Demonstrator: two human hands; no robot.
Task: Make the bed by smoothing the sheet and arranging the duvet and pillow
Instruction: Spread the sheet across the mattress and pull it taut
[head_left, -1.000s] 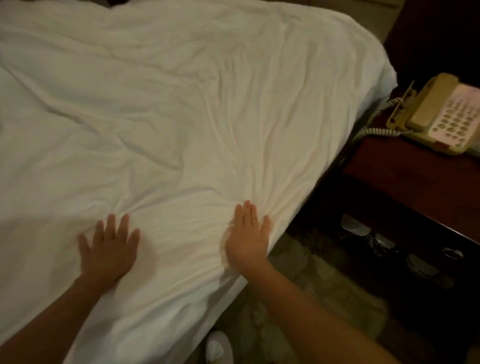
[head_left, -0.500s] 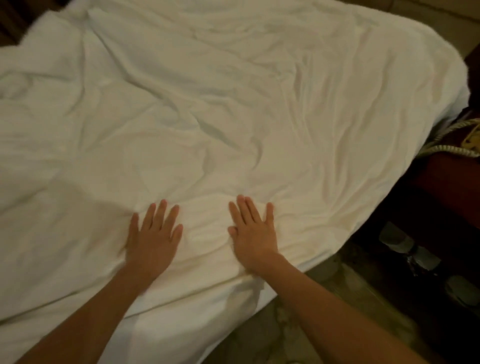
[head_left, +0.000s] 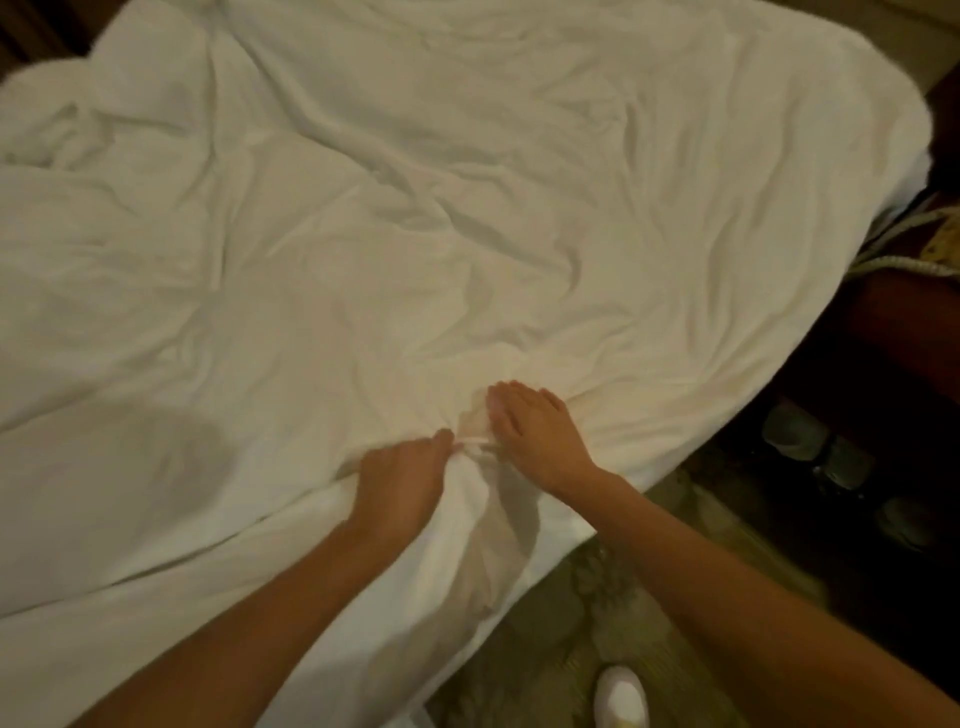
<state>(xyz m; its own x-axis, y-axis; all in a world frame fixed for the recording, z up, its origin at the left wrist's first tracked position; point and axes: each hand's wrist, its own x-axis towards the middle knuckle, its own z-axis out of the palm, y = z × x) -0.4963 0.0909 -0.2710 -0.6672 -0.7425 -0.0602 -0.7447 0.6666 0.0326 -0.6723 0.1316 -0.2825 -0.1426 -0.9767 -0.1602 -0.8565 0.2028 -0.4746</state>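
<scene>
- Bed (head_left: 218, 639) fills most of the view. One white wrinkled cotton sheet (head_left: 467, 208) covers it, and a lower white layer hangs down the near side. Whether the top layer is sheet or duvet, cannot tell. No pillow in view.
- Creases: many, uncounted. They run mostly away from the near edge toward the far side and the right corner.
- One patch of green patterned carpet (head_left: 571, 613) lies below the near right edge.
- One dark wooden nightstand (head_left: 904, 322) stands just beside the right corner of the bed.
- Two bare hands, both on the sheet near the near edge, close together.
- Left hand (head_left: 400, 486): fingers (head_left: 441, 441) curled, bunching the cloth under them.
- Right hand (head_left: 535, 434): fingers (head_left: 501, 402) close together and nearly straight, pressing down. Thumb hidden.
- One small raised fold (head_left: 471, 441) sits between the hands and touches both. Its long axis points away from the person. Neither hand is nearer.
- Judgement: flattening it calls for drawing the hands apart, across that axis.
- One coiled pale telephone cord (head_left: 914, 266) on the nightstand.
- One white shoe (head_left: 621, 693) on the carpet.
</scene>
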